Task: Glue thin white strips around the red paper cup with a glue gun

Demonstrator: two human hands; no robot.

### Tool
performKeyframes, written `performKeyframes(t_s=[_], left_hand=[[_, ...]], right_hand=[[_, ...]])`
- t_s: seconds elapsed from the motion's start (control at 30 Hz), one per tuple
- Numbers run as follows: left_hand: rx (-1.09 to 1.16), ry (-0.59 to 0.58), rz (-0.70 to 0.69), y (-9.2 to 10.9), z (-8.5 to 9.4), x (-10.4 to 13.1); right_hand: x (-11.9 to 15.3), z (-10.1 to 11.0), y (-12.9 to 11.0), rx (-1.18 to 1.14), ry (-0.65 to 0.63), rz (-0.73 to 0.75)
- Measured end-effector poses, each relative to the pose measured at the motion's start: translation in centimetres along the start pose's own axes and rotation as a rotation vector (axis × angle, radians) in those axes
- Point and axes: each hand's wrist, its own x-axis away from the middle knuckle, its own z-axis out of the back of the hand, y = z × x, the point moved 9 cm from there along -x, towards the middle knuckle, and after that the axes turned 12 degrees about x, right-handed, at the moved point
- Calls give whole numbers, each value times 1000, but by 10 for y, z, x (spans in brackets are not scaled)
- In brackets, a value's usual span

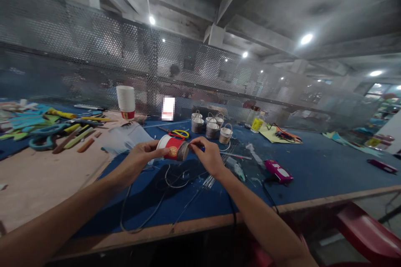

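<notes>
Left hand clamped on tilted paper cup; right hand at wrapped end, grip unclear.

Blue worktable with looped cord, small handled buckets and a magenta device.

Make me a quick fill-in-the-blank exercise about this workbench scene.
The left hand grips a red-and-white paper ____, with the right hand close beside it.
The small handled buckets stand to the ____ of the tall white stack.
The table covering beneath the hands is ____.
The seat at lower right is ____.

Missing words: cup; right; blue; red.
</notes>
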Motion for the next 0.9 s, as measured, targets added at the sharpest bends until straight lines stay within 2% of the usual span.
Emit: performKeyframes(t_s=[0.23, 0.43, 0.57, 0.73, 0.9], left_hand=[[-137, 48, -114, 8, 6, 0], [-209, 155, -142, 15, 12, 2], [-170, 174, -176, 22, 9, 6], [-115, 225, -166, 26, 9, 10], [-63, 210, -122, 20, 10, 8]], right_hand=[[1, 16, -20, 111, 131, 146], [8, 12, -43, 218, 122, 286], [13, 7, -54, 225, 77, 367], [15, -3, -56, 231, -9, 422], [12, -1, -47, 250, 29, 369]])
